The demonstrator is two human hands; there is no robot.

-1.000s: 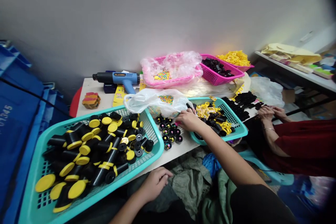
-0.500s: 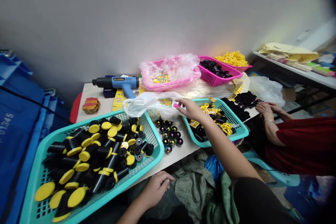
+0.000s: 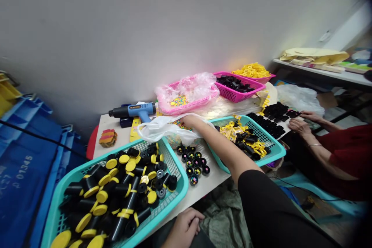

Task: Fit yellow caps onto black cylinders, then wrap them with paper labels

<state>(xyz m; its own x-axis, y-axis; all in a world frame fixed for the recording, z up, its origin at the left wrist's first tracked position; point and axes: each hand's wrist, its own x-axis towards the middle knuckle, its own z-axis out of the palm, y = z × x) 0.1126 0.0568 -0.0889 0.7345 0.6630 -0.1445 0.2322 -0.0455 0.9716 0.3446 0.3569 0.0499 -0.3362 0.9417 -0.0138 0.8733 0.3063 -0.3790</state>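
Observation:
My right hand (image 3: 189,121) reaches into a white plastic bag (image 3: 158,128) of small coloured beads, and its fingertips are hidden by the bag's edge. In front of the bag, a cluster of small black cups (image 3: 194,161) with beads in them stands on the table. Low down near my lap, my left hand (image 3: 186,226) rests with its fingers loosely curled and nothing visible in them. It is just below the rim of a big teal basket (image 3: 180,192) full of black tubes with yellow caps (image 3: 124,186).
A second teal basket (image 3: 276,152) of black and yellow parts sits to the right. A blue heat gun (image 3: 136,110), two pink baskets (image 3: 200,102) and yellow rings (image 3: 251,70) are behind. A co-worker's hands (image 3: 299,126) work at black parts (image 3: 273,118). Blue crates (image 3: 26,162) stand left.
My right hand has moved from the right teal basket leftward and back, and now reaches into the bead bag. The view has shifted right. My left hand stays by my lap.

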